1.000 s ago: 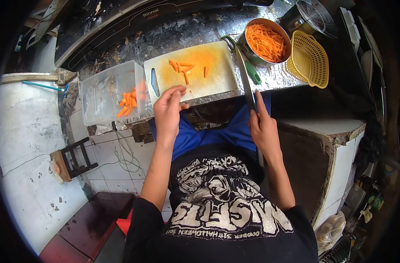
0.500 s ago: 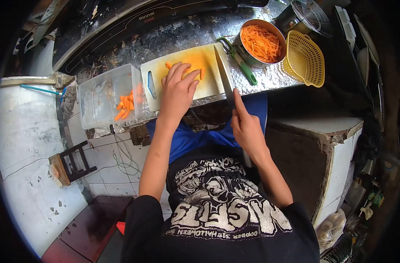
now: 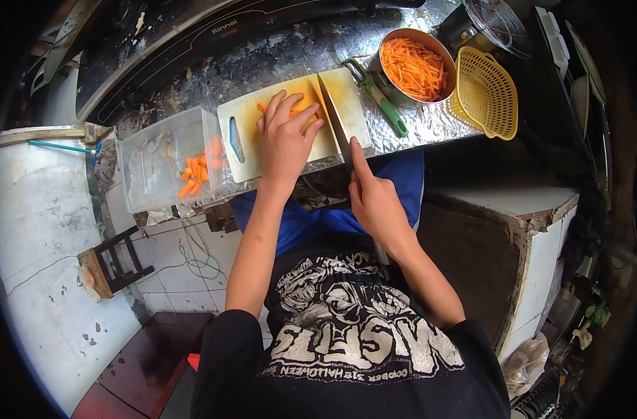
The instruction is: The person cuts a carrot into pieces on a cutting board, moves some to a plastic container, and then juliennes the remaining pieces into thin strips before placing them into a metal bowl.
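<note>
My left hand (image 3: 287, 137) lies flat over several orange carrot pieces (image 3: 264, 107) on a white cutting board (image 3: 352, 98) stained orange. My right hand (image 3: 373, 197) grips the handle of a long knife (image 3: 334, 117), forefinger stretched along the spine. The blade rests on the board just right of my left fingers. Most carrot pieces are hidden under my left hand.
A clear plastic tub (image 3: 150, 164) with carrot pieces (image 3: 196, 173) stands left of the board. Right of it lie a green-handled peeler (image 3: 385, 105), a metal pot of carrot sticks (image 3: 414, 66) and a yellow strainer basket (image 3: 487, 98). A stove (image 3: 192, 42) runs behind.
My left hand went from the board's near edge onto the carrot pieces. My right hand swung the knife leftward from beside the board onto it, next to my left fingers.
</note>
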A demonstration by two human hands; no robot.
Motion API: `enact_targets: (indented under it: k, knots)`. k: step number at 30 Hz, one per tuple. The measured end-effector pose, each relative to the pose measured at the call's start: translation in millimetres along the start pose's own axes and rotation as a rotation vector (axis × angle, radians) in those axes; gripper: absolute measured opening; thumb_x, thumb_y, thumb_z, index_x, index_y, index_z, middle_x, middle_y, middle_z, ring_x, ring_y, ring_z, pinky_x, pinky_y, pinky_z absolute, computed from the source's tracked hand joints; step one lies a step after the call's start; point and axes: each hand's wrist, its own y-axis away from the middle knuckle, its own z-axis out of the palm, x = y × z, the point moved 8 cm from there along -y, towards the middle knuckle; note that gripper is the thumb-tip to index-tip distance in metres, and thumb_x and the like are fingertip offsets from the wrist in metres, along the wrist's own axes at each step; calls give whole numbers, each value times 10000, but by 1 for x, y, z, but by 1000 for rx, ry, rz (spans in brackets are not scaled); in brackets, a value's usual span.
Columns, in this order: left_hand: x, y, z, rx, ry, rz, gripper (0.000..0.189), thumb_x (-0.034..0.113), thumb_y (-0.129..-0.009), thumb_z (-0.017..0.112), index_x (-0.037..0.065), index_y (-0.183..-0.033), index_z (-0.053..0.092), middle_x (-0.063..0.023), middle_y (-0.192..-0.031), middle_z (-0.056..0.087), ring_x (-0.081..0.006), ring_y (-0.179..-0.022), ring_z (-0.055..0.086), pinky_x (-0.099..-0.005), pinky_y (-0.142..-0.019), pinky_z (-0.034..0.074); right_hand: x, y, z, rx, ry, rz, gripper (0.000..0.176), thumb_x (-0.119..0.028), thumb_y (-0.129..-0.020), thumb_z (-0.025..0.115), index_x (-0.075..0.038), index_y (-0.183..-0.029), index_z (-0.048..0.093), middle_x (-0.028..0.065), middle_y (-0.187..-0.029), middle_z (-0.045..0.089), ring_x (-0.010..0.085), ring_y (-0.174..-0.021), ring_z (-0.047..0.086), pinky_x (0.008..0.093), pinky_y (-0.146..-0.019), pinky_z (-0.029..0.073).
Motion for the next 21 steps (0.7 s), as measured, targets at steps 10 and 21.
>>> enact_targets:
  k: [10,21]
  knots:
    - [-5,2,0,42,57,-4,259,232,-853,761,119,-1084,787,-41,-1255,654,-293,-1286,519,-444,-1040,356,-10,3,3,-58,46,7,718,-12,-921,555,22,-1559,226,286,-698,628,468,-639,639,562,-633,509]
    - [-11,-1,6,9,77,-16,215,153,-834,764,110,-1042,794,-27,-1259,653,-280,-1296,513,-426,-1032,358,-16,0,19,-89,182,89,797,-20,-862,568,17,-1575,215,238,-655,606,431,-551,649,515,-528,551]
